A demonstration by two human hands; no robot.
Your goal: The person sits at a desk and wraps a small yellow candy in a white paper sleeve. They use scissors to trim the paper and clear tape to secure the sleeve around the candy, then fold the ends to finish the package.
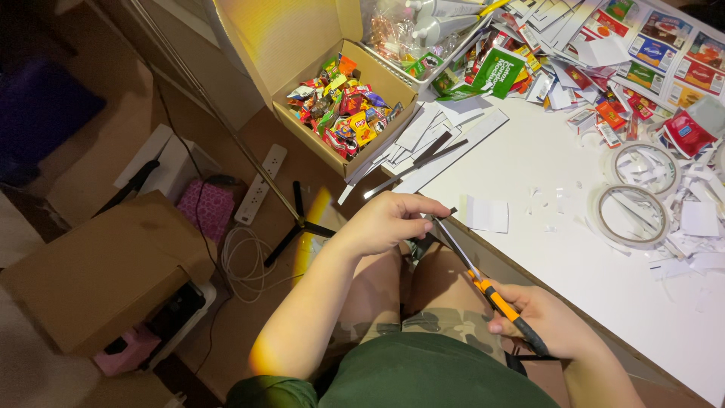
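Note:
My right hand (545, 321) grips orange-and-black scissors (483, 283) by the handles, low over my lap at the table's near edge. The blades point up and left toward my left hand (389, 221). That hand pinches a small dark strip of paper (445, 214) at the blade tips, just off the edge of the white table (551, 264). A small white paper square (487, 214) lies on the table right beside my left hand.
An open cardboard box (343, 102) full of colourful wrapped sweets sits at the table's far left. Long paper strips (434, 147), two tape rolls (634, 193), printed cut-outs (604, 53) and scraps cover the table. On the floor stand a brown box (102, 264), a power strip (260, 181) and a tripod (298, 219).

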